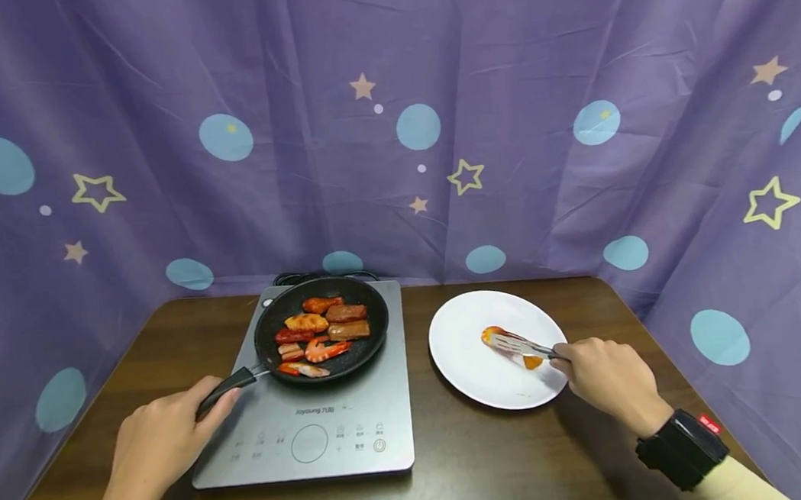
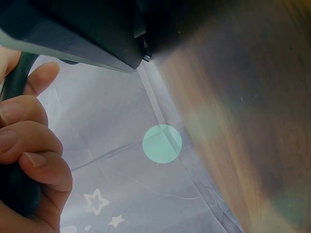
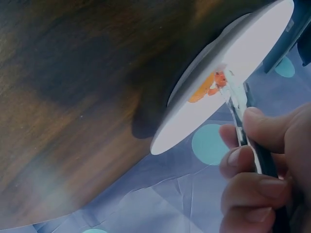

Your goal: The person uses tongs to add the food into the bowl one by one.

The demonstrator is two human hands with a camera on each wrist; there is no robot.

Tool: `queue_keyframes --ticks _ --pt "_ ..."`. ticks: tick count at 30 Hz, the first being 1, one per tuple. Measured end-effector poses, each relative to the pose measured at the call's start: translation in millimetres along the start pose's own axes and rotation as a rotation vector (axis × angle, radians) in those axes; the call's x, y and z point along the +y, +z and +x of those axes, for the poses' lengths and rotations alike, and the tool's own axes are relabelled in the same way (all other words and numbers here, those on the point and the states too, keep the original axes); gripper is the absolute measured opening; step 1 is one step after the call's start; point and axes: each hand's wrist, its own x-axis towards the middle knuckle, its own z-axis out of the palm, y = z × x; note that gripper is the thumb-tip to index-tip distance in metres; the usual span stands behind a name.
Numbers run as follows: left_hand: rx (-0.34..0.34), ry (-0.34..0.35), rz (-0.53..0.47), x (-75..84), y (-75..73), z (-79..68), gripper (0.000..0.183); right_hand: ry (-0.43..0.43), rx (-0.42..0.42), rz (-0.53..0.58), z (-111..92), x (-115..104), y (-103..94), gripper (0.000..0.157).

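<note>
Curled fingers of my left hand [image 1: 160, 440] grip the black handle [image 1: 233, 386] of a frying pan [image 1: 359, 359]. In the pan lie a drumstick [image 1: 317, 305], brown sausage-like pieces [image 1: 348, 330] and shrimp [image 1: 326, 350]. My right hand [image 1: 611, 378] holds metal tongs [image 1: 516, 344] with dark grips, seen closer in the right wrist view. The tong ends are at a reddish-orange food piece, seemingly a shrimp [image 1: 491, 335], on the white plate [image 1: 466, 368]. An orange piece [image 1: 533, 363] lies beside the tongs; whether the tongs pinch anything is unclear.
The pan sits on the back part of a silver induction cooker [image 1: 356, 421], whose black cord [image 1: 292, 278] is coiled behind it. All stands on a dark wooden table [image 1: 468, 460]. A purple curtain [image 1: 513, 67] hangs behind and around it.
</note>
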Motion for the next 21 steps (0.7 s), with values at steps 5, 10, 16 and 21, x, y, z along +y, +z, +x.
queue_keyframes --ticks 5,10,16,21 --pt "0.012 0.013 0.004 0.1 0.1 1.3 0.027 -0.02 0.022 0.029 5 -2 -6.8 0.031" --pt "0.016 0.016 0.006 0.2 0.4 1.8 0.026 -0.059 0.042 0.082 20 -15 -21.8 0.022" --pt "0.008 0.008 -0.004 1.1 -0.3 1.5 0.025 -0.171 0.071 0.117 47 -38 -40.4 0.024" --pt "0.004 0.003 0.001 1.1 -1.3 1.1 0.026 -0.256 0.083 0.118 69 -56 -51.6 0.025"
